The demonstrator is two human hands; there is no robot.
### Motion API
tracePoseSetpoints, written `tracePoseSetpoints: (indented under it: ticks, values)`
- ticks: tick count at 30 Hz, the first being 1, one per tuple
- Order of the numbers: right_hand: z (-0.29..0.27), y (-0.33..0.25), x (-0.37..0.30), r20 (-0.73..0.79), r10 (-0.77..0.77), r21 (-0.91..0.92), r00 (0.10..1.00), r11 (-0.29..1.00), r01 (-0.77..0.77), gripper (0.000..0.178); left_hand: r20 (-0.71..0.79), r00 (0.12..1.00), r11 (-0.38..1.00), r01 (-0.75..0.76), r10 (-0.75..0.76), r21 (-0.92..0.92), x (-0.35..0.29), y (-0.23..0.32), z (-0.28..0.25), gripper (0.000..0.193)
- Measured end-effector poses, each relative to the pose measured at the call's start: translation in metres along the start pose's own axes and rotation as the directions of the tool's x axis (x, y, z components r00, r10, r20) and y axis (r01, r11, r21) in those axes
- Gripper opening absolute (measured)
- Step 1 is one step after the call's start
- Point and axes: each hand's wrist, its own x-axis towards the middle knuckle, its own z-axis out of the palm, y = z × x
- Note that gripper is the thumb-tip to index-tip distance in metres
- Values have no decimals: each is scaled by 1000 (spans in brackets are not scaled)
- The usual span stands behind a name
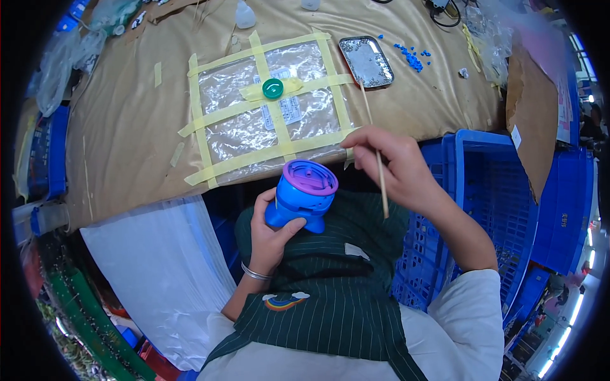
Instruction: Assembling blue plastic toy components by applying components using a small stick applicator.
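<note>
My left hand grips a blue plastic toy with a purple round top, holding it upright over my lap in front of the table edge. My right hand pinches a thin wooden stick that runs from near the metal tray down past my palm. The stick's upper part lies over the table, to the right of the toy. A green striped apron covers my lap below both hands.
A brown paper-covered table carries a clear plastic sheet taped down with yellow tape, a green cap, a small metal tray and several blue beads. Blue crates stand at my right, a white bag at my left.
</note>
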Motion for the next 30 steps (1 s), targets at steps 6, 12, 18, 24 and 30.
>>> tracePoseSetpoints:
  ticks: [6,12,18,24,30]
  values:
    - [-11,14,2,12,-231,-293,973,929,224,22,-6,1000,998,-2,2,-60,-5,12,-2,60]
    - [-2,21,26,375,-334,-510,865,705,493,13,-195,965,968,-207,178,-142,0,51,-30,62]
    - [17,20,71,518,-326,-507,791,627,591,14,-386,842,910,-414,378,-12,9,89,-85,48]
    - [20,17,78,547,-271,-517,792,635,574,16,-506,744,895,-417,437,158,30,121,-130,42]
    - [8,5,71,491,-187,-576,851,663,478,18,-579,596,826,-324,557,461,62,156,-189,44]
